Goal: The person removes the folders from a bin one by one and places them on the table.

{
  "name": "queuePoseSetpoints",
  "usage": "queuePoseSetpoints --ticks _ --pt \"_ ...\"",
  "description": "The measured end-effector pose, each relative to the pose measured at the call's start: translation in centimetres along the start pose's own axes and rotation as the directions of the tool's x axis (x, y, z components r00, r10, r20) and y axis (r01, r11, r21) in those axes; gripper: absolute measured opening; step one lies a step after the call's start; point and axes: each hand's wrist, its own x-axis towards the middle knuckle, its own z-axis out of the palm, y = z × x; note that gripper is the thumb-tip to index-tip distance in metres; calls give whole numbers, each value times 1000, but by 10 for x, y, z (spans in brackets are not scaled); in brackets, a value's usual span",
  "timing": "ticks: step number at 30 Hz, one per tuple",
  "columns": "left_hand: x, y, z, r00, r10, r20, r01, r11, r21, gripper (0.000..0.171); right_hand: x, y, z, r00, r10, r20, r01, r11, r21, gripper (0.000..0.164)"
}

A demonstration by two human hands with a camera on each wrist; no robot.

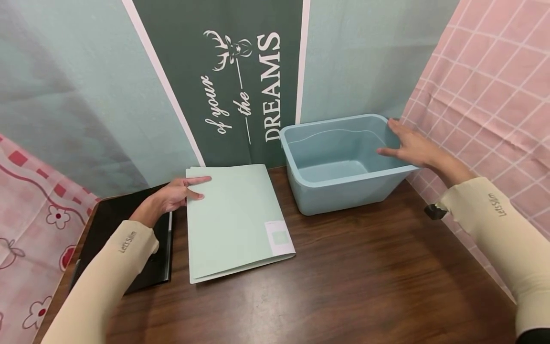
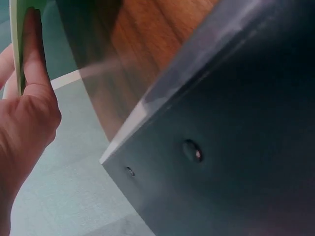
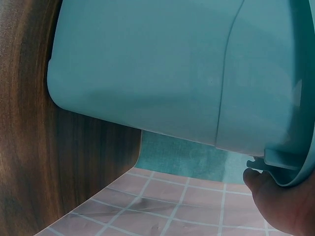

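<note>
My left hand (image 1: 174,195) pinches a pale green paper folder (image 1: 234,224) at its upper left edge. In the left wrist view, the fingers of that hand (image 2: 29,108) lie along one face of the folder (image 2: 17,44), the thumb side partly hidden. A white label (image 1: 280,238) sits at the folder's lower right corner. My right hand (image 1: 410,145) grips the right end of a light blue plastic bin (image 1: 339,193) by its rim. The right wrist view shows the bin's outer wall (image 3: 147,73), with the hand (image 3: 280,201) at the rim.
A black binder (image 1: 103,224) lies on the brown wooden table (image 1: 343,282), beneath my left forearm; its metal rivets show in the left wrist view. Behind the table hangs a green printed cloth (image 1: 232,95). Pink checked cloth (image 1: 494,86) bounds the right side, patterned pink cloth (image 1: 38,229) the left.
</note>
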Motion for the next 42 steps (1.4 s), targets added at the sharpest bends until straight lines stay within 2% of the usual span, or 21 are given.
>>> queuePoseSetpoints --ticks 6,17,29,33,42 --pt "5 -9 0 1000 -12 -24 13 999 45 70 2 -1 0 1000 2 -1 -2 1000 -1 109" --pt "10 -18 5 994 -20 -111 32 994 107 76 4 -5 -1 1000 -5 -7 5 1000 2 109" --pt "2 -15 17 983 -16 -182 70 954 293 84 3 -4 0 1000 -11 -12 11 1000 26 108" --pt "3 -14 19 979 18 -202 63 919 389 88 2 -4 0 1000 -18 -12 18 999 31 107" --pt "3 -17 23 967 127 -222 31 804 594 94 0 0 0 1000 -16 -12 16 1000 27 106"
